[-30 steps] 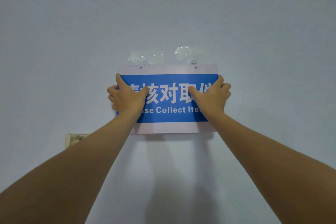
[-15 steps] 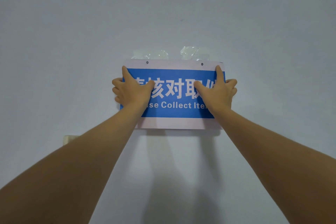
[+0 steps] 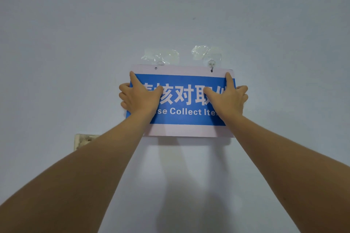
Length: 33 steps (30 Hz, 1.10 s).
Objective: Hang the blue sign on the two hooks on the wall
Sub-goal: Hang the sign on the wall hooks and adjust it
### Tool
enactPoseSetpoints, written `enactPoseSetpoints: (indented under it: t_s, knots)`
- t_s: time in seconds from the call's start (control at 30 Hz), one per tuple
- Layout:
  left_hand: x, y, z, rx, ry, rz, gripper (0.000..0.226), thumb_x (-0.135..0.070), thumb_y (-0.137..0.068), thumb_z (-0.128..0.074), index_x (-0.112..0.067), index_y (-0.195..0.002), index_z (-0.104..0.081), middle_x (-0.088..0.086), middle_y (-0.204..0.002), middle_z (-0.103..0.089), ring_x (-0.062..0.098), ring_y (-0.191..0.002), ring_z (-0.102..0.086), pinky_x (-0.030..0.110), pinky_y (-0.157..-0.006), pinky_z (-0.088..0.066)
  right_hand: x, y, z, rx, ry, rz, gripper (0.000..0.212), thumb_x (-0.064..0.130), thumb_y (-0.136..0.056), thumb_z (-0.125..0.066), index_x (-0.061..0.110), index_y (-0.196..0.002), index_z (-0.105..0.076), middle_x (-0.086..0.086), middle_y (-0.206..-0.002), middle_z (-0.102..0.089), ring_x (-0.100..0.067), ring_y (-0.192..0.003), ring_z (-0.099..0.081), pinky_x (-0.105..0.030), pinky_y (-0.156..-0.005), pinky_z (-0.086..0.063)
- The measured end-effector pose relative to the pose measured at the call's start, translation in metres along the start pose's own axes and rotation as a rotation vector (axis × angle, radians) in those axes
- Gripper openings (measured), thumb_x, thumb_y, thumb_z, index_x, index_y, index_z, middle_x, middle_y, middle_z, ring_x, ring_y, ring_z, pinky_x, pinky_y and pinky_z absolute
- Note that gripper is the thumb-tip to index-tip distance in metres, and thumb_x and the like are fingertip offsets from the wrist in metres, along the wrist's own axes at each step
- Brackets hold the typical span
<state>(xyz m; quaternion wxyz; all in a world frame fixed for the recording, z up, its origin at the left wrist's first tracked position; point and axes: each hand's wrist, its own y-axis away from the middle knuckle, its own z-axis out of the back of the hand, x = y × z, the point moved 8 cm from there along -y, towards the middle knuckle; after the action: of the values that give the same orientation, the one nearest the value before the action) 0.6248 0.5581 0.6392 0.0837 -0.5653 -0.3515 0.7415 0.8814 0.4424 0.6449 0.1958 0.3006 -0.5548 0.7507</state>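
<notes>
Fingers of both hands are spread and clamped on the sign's side edges, thumbs flat across the blue face, forefingers pointing up toward twelve o'clock, the other fingers curled round behind where they can't be seen. The left hand (image 3: pixel 141 96) takes the nine o'clock edge, the right hand (image 3: pixel 228 97) the three o'clock edge, both forearms reaching up from the bottom corners of the view.

Between them the blue sign (image 3: pixel 184 81) is pressed against the wall (image 3: pixel 75 43), roughly level, its pale top border carrying two small holes. At one o'clock above the sign's middle, the right hook (image 3: pixel 211 67) appears to pass through its hole, so that side looks caught. At eleven o'clock, the left hook (image 3: pixel 160 62) sits just above the top edge, and the left hole (image 3: pixel 155 68) looks empty below it; that side seems left to do, then letting go.

Both hooks are clear plastic under crinkled tape, so their tips are hard to make out. The hands cover both ends of the lettering. A worn plate (image 3: pixel 83 141) on the wall at seven o'clock is half hidden by the left forearm.
</notes>
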Motion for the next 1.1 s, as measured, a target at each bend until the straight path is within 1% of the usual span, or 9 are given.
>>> enactPoseSetpoints:
  t_s: [0.2, 0.37, 0.57, 0.87, 1.1]
  knots:
    - [-0.001, 0.003, 0.007, -0.039, 0.008, -0.001, 0.095, -0.049, -0.076, -0.071, -0.024, -0.152, -0.02, 0.01, -0.138, -0.035, 0.029, -0.128, -0.037, 0.042, -0.104, -0.032, 0.006, 0.001, 0.004, 0.007, -0.025, 0.019, 0.084, 0.054, -0.077, -0.063, 0.033, -0.149, -0.026, -0.01, -0.128, -0.034, -0.031, -0.121, -0.035, -0.04, -0.094, -0.043]
    - [-0.007, -0.008, 0.009, 0.001, -0.005, -0.015, 0.092, -0.047, -0.077, -0.072, -0.023, -0.15, -0.022, 0.011, -0.14, -0.035, 0.03, -0.13, -0.036, 0.041, -0.105, -0.031, 0.009, 0.002, 0.002, 0.016, -0.044, -0.004, 0.084, 0.053, -0.078, -0.064, 0.032, -0.149, -0.026, -0.011, -0.129, -0.033, -0.031, -0.123, -0.034, -0.038, -0.092, -0.04]
    - [-0.004, -0.009, 0.002, 0.044, 0.012, -0.012, 0.094, -0.048, -0.076, -0.072, -0.024, -0.151, -0.022, 0.011, -0.14, -0.035, 0.031, -0.131, -0.036, 0.042, -0.106, -0.031, 0.009, 0.002, 0.007, -0.015, 0.007, -0.013, 0.083, 0.055, -0.077, -0.064, 0.032, -0.148, -0.027, -0.012, -0.128, -0.034, -0.032, -0.121, -0.035, -0.041, -0.092, -0.044]
    - [-0.001, 0.002, 0.0, 0.05, 0.02, 0.023, 0.093, -0.048, -0.076, -0.073, -0.023, -0.151, -0.023, 0.011, -0.139, -0.036, 0.03, -0.129, -0.038, 0.041, -0.105, -0.033, 0.007, 0.002, 0.015, -0.005, 0.051, -0.012, 0.083, 0.056, -0.077, -0.063, 0.032, -0.148, -0.028, -0.012, -0.129, -0.034, -0.032, -0.123, -0.035, -0.044, -0.096, -0.046]
    - [0.003, 0.01, -0.001, 0.053, 0.024, 0.045, 0.092, -0.047, -0.076, -0.073, -0.022, -0.15, -0.023, 0.011, -0.138, -0.036, 0.031, -0.127, -0.038, 0.04, -0.104, -0.033, 0.009, 0.002, 0.019, -0.007, 0.089, -0.006, 0.08, 0.057, -0.076, -0.062, 0.033, -0.146, -0.031, -0.012, -0.127, -0.036, -0.032, -0.12, -0.037, -0.045, -0.095, -0.046]
